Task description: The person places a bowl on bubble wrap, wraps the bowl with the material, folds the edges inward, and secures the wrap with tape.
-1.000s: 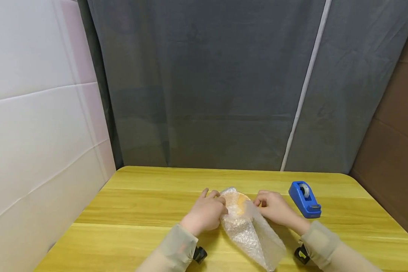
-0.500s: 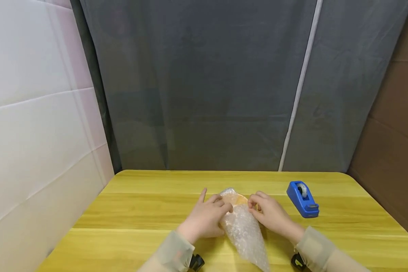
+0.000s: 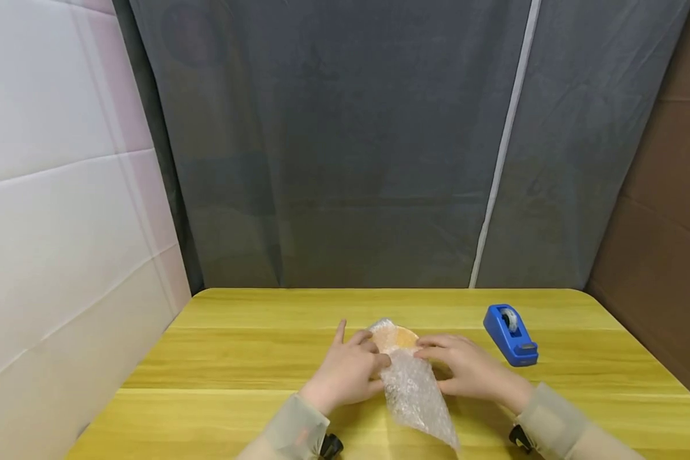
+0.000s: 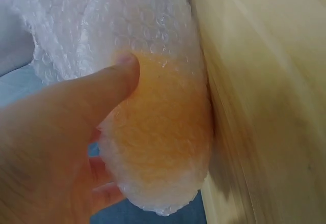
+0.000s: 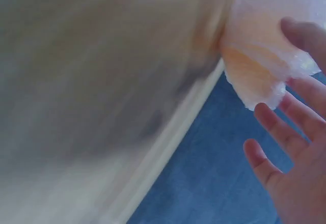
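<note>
Two hands at a bubble-wrapped bundle on the table

The bubble wrap [image 3: 416, 396] stands out toward the near side of the wooden table [image 3: 236, 358], between the two hands, its loose end tapering toward the person; an orange thing [image 3: 406, 337] with a rounded edge sits in it at the far end, showing through the clear bubbles in the left wrist view.
The left hand [image 3: 345, 374] grips the bundle, thumb pressed on one face and fingers at the other, the little finger sticking up; the right hand [image 3: 471, 368] has its fingers spread and fairly straight, the thumb and nearest fingers at the wrap's right side.
A blue tape dispenser [image 3: 510, 335] rests to the right, beyond the right hand; a grey curtain [image 3: 345, 160] hangs behind the table.
</note>
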A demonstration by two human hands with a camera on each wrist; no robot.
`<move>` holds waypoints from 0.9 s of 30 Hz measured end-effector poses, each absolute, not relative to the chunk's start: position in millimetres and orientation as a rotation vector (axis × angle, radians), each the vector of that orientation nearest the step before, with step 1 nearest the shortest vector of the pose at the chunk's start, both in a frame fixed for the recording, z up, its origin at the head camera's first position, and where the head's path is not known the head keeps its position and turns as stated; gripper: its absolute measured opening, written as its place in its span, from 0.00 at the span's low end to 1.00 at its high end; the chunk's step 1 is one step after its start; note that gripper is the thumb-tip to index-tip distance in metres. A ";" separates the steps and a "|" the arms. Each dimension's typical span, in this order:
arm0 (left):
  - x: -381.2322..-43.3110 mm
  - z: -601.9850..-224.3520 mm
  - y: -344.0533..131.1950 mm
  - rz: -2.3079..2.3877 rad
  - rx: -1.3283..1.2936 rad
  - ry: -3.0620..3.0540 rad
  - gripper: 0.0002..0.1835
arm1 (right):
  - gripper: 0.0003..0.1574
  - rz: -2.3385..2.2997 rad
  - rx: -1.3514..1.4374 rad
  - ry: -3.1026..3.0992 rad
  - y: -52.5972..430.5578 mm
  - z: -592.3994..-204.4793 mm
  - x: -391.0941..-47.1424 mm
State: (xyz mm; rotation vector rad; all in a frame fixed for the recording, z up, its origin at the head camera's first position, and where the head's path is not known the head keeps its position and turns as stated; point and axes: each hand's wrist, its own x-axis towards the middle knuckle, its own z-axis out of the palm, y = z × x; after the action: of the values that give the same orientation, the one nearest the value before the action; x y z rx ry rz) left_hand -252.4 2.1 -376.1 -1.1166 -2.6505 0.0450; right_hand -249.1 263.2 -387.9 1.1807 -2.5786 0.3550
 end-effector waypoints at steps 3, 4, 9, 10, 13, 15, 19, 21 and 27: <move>-251.3 -374.9 1.2 0.046 -1.114 -2.659 0.11 | 0.26 0.351 1.190 -2.561 264.5 -389.4 -249.4; -251.0 -374.8 1.1 0.047 -1.114 -2.661 0.12 | 0.24 0.355 1.190 -2.548 264.4 -390.1 -250.0; -249.7 -374.7 1.6 0.056 -1.112 -2.664 0.16 | 0.11 0.431 1.164 -2.517 262.2 -392.2 -253.7; -249.8 -375.0 1.6 0.057 -1.111 -2.666 0.16 | 0.11 0.445 1.157 -2.521 261.8 -392.1 -254.0; -250.3 -374.7 1.6 0.048 -1.111 -2.673 0.15 | 0.15 0.443 1.143 -2.538 260.1 -390.7 -253.4; -251.0 -373.9 1.2 0.044 -1.107 -2.679 0.13 | 0.21 0.367 1.129 -2.555 258.2 -389.3 -250.5; -252.6 -373.2 -0.4 0.039 -1.097 -2.694 0.10 | 0.32 0.166 1.100 -2.561 252.3 -388.2 -243.3; -253.1 -373.7 -1.1 0.046 -1.094 -2.698 0.10 | 0.32 0.113 1.077 -2.554 249.1 -388.9 -240.9; -250.5 -376.4 0.3 -0.004 -1.100 -2.728 0.14 | 0.21 0.188 1.008 -2.515 242.5 -392.9 -242.7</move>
State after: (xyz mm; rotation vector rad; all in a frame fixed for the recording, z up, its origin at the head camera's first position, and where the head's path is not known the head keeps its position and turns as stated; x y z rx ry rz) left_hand -250.5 0.3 -376.4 -1.0996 -2.7275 -0.0044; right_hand -242.7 242.5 -392.9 1.0078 -2.5148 0.1880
